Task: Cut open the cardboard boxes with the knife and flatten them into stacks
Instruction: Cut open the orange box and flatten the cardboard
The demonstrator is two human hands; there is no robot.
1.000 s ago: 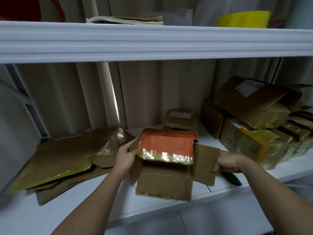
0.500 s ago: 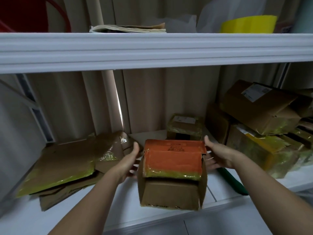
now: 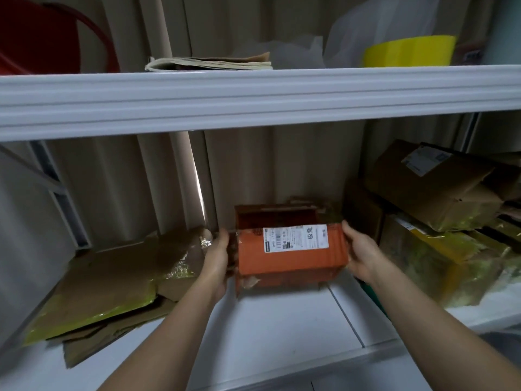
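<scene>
Turned since the prior frame: orange-taped box (image 3: 290, 249), white label now facing up, lifted just above the white shelf (image 3: 282, 320). Left hand (image 3: 217, 256) and right hand (image 3: 359, 249) gripped its opposite ends. Flattened cardboard stack (image 3: 112, 277) lay left.

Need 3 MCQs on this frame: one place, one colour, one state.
1. Where is the flattened cardboard stack?
A. left of the held box
B. upper shelf
C. right of the box

2. The held box faces the camera with which colour?
A. blue
B. orange
C. white

3. How is the box held?
A. one hand
B. lying untouched
C. both hands

Key: 1 A, it lies beside the left hand; 2 B, orange face with a white label; 3 C, left hand and right hand each grip a side.
</scene>
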